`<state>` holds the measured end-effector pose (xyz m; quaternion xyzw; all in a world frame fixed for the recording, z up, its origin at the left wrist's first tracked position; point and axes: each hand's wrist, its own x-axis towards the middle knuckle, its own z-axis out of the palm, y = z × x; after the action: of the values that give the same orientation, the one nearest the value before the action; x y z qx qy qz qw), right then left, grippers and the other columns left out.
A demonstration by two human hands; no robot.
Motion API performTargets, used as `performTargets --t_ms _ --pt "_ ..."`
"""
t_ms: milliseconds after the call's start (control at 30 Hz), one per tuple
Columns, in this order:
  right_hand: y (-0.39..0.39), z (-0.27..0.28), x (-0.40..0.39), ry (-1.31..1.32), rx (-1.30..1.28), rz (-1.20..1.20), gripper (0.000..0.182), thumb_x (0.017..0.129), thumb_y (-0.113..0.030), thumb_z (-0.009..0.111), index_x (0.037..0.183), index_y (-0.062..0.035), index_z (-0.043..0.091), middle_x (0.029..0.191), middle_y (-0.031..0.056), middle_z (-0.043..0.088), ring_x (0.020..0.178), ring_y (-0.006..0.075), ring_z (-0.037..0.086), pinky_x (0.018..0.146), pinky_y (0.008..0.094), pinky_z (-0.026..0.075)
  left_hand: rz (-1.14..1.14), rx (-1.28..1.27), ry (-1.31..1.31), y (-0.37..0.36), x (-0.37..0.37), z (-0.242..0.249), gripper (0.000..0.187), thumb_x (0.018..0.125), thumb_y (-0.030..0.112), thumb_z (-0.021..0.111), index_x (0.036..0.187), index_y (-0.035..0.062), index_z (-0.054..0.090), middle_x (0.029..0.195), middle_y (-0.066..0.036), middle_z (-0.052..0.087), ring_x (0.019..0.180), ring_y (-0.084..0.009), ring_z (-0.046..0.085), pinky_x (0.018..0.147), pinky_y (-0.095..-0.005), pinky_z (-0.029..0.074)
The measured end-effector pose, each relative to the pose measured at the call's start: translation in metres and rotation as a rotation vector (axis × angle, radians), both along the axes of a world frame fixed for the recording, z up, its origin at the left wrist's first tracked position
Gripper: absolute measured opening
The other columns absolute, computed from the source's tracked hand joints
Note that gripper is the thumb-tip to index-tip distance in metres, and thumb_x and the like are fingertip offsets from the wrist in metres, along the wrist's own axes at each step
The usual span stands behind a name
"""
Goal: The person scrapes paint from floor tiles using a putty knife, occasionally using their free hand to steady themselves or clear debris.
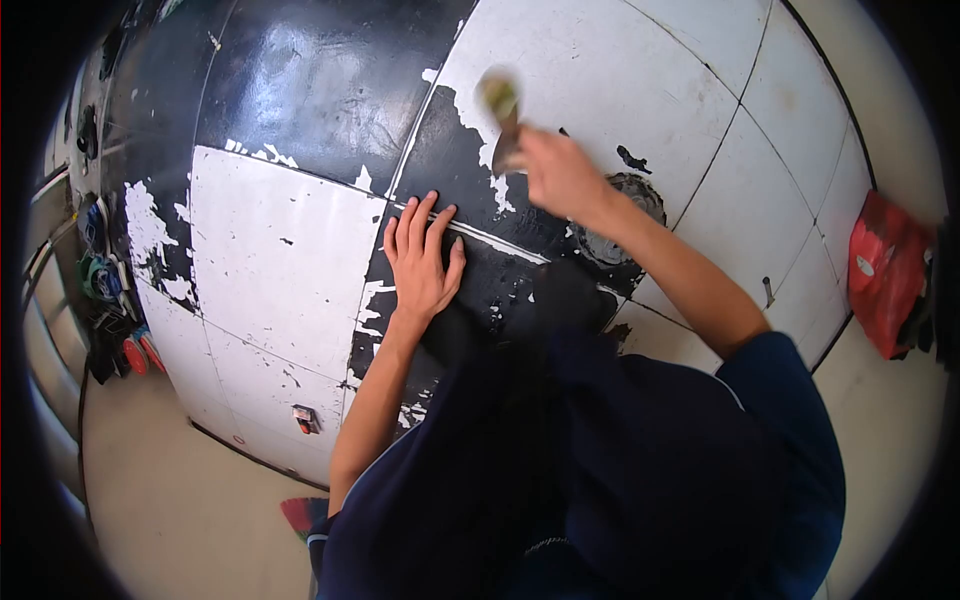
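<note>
My right hand (560, 175) grips a scraper (507, 140), smeared by motion, with a flared dark blade near my fingers and a blurred yellow-green end beyond it. It is above the ragged edge where black coating (460, 150) meets white tile (600, 70). My left hand (425, 265) lies with fingers spread on the black coating, beside a tile joint. Below my right forearm is a rough round grey patch (622, 215), partly hidden by the arm. A loose black flake (632, 158) lies just past it.
A red bag (885, 275) lies at the right, beyond the tiles' dark edge. A small red-and-black object (305, 418) sits on the white tiles at lower left. Shoes and other items (105, 280) line the far left. Red bristles (298, 515) show beside my left side.
</note>
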<state>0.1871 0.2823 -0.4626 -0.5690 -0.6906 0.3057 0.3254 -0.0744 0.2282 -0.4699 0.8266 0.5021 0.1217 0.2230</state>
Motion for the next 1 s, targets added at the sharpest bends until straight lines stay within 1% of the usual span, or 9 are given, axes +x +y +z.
performTargets --t_ms 67,167,300,400,433,533,700,867,1000 --pt "-0.002 0.003 0.002 -0.069 0.078 0.158 0.012 0.092 0.0 0.06 0.103 0.0055 0.056 0.086 0.0244 0.069 0.077 0.0458 0.067 0.067 0.0475 0.054 0.0 0.014 0.001 0.001 0.002 -0.003 0.045 0.09 0.021 0.065 0.134 0.0127 0.061 0.152 -0.009 0.048 0.145 -0.0298 0.037 0.119 -0.0498 0.019" --pt "0.023 -0.001 0.014 0.043 -0.096 -0.27 0.018 0.088 0.003 0.06 0.106 0.0048 0.057 0.092 0.0241 0.069 0.083 0.044 0.066 0.074 0.0488 0.054 0.006 0.016 -0.006 0.002 0.003 -0.003 0.045 0.09 0.021 0.065 0.134 0.0125 0.06 0.152 -0.009 0.048 0.145 -0.0299 0.037 0.119 -0.0503 0.019" --pt "-0.012 0.002 -0.003 -0.054 0.009 0.182 0.029 0.078 0.004 0.057 0.105 0.0006 0.068 0.096 0.0193 0.066 0.097 0.0396 0.064 0.084 0.0465 0.053 -0.003 0.008 0.01 0.005 0.001 -0.002 0.046 0.09 0.021 0.065 0.134 0.0125 0.061 0.152 -0.01 0.048 0.145 -0.0307 0.037 0.119 -0.0505 0.019" --pt "0.011 0.009 0.011 0.028 -0.272 -0.286 0.026 0.078 0.007 0.055 0.1 0.0018 0.068 0.1 0.0194 0.066 0.093 0.0398 0.065 0.082 0.0477 0.054 0.006 0.015 -0.001 0.001 0.003 -0.003 0.046 0.09 0.021 0.065 0.134 0.0123 0.061 0.152 -0.01 0.048 0.145 -0.0306 0.037 0.119 -0.05 0.019" --pt "0.018 0.005 0.013 0.063 -0.023 -0.435 0.01 0.096 -0.004 0.058 0.088 0.0026 0.057 0.072 0.0205 0.064 0.068 0.0438 0.064 0.061 0.0473 0.051 0.009 0.011 -0.001 0.0 0.004 -0.003 0.046 0.09 0.021 0.065 0.134 0.0124 0.061 0.152 -0.01 0.048 0.145 -0.0306 0.037 0.119 -0.05 0.019" --pt "-0.014 -0.007 0.004 0.022 0.093 0.135 0.005 0.092 -0.002 0.056 0.094 0.0011 0.06 0.083 0.0234 0.065 0.076 0.0455 0.064 0.068 0.0489 0.053 -0.002 0.002 0.017 0.002 0.002 -0.001 0.046 0.089 0.022 0.065 0.134 0.0126 0.061 0.152 -0.01 0.048 0.145 -0.0309 0.036 0.119 -0.05 0.019" --pt "0.011 0.005 0.021 0.015 -0.084 -0.417 0.009 0.088 0.0 0.058 0.096 0.0028 0.057 0.089 0.0266 0.068 0.084 0.0473 0.066 0.07 0.0529 0.053 0.008 0.024 -0.001 0.003 0.004 -0.004 0.045 0.09 0.021 0.065 0.134 0.0124 0.061 0.152 -0.009 0.048 0.145 -0.0306 0.037 0.119 -0.0495 0.019" --pt "-0.022 0.0 0.007 0.039 0.092 0.059 0.011 0.092 -0.007 0.063 0.095 0.0018 0.058 0.082 0.0257 0.065 0.076 0.0478 0.065 0.065 0.0539 0.051 0.006 0.016 0.008 0.004 0.003 -0.004 0.045 0.09 0.021 0.065 0.134 0.0134 0.061 0.152 -0.009 0.048 0.145 -0.0303 0.037 0.119 -0.05 0.019" --pt "-0.003 0.004 0.034 -0.016 -0.108 -0.364 0.016 0.093 -0.011 0.067 0.096 0.002 0.058 0.083 0.0234 0.067 0.073 0.0431 0.066 0.064 0.0465 0.052 -0.01 -0.002 0.005 0.001 0.002 -0.002 0.045 0.092 0.021 0.063 0.136 0.0123 0.059 0.153 -0.01 0.046 0.147 -0.0315 0.034 0.12 -0.0499 0.017"
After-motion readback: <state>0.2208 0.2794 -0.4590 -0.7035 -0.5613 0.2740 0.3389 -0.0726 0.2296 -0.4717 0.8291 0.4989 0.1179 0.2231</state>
